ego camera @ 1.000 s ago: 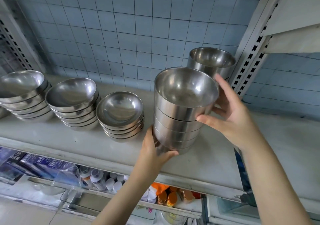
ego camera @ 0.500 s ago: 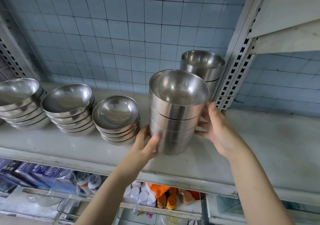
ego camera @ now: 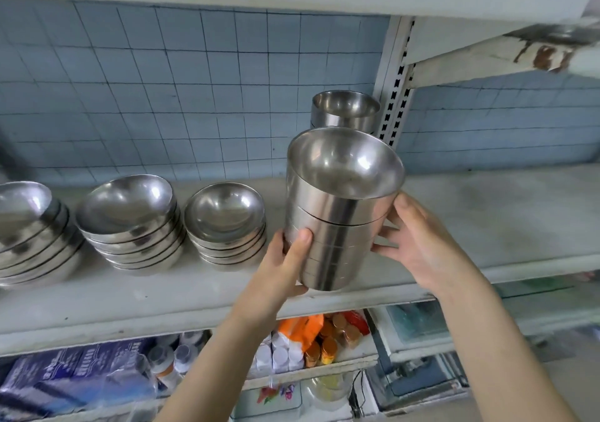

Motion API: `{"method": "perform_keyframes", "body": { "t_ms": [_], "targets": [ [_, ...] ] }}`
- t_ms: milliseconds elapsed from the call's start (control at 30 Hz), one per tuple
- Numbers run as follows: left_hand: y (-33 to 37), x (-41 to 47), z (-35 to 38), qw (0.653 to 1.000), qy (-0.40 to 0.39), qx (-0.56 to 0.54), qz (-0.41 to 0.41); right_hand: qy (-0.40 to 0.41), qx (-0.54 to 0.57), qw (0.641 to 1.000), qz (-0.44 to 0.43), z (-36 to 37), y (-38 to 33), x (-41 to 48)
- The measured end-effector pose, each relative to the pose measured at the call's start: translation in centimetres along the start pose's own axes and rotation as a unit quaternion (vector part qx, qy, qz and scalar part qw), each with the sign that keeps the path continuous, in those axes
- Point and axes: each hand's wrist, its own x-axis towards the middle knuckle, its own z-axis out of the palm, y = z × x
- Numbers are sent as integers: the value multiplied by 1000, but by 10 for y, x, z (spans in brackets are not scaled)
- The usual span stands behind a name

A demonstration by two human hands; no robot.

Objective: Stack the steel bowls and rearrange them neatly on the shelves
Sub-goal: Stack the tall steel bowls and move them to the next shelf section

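A tall stack of straight-sided steel bowls (ego camera: pixel 341 214) tilts toward me over the front of the white shelf (ego camera: pixel 130 291). My left hand (ego camera: pixel 282 266) grips its lower left side, thumb on the wall. My right hand (ego camera: pixel 418 243) holds its right side, fingers behind it. A second stack of the same bowls (ego camera: pixel 345 110) stands behind, against the upright. Three stacks of shallow round bowls sit to the left: one stack (ego camera: pixel 225 223) near the held stack, a middle stack (ego camera: pixel 130 220), and a far-left stack (ego camera: pixel 29 230) cut by the frame edge.
A slotted white upright (ego camera: pixel 394 80) rises right of the rear stack, with a rusty bracket (ego camera: pixel 487 55) above. Blue tiled wall behind. The shelf continues to the right (ego camera: pixel 506 214). The lower shelf holds bottles (ego camera: pixel 181 360), orange packets (ego camera: pixel 305 327) and blue packages (ego camera: pixel 74 376).
The held stack has tipped toward me and to the right. My left hand has slid up its left wall; my right hand has dropped lower on the right side. The camera tilted up.
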Motion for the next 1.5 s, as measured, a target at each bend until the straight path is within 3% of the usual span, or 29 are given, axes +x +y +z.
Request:
{"method": "perform_keyframes", "body": {
  "t_ms": [200, 400, 833, 1033, 1300, 1500],
  "targets": [
    [8, -31, 30, 998, -57, 6, 19, 82, 4, 997, -6, -20, -5, -61],
    [7, -32, 102, 993, -106, 34, 37, 129, -15, 991, -28, -86, -24, -104],
    [-6, 25, 289, 995, -91, -3, -30, 97, -27, 995, 8, -280, -45, -88],
    [-12, 82, 299, 997, -56, -26, -54, 55, -23, 998, 30, -306, -47, -30],
    [-17, 151, 298, 996, -64, -26, -60, 47, -27, 998, 25, -314, -36, 41],
    [-17, 184, 299, 994, -77, 83, -8, 36, -52, 998, 23, -327, -33, 72]
  ]
}}
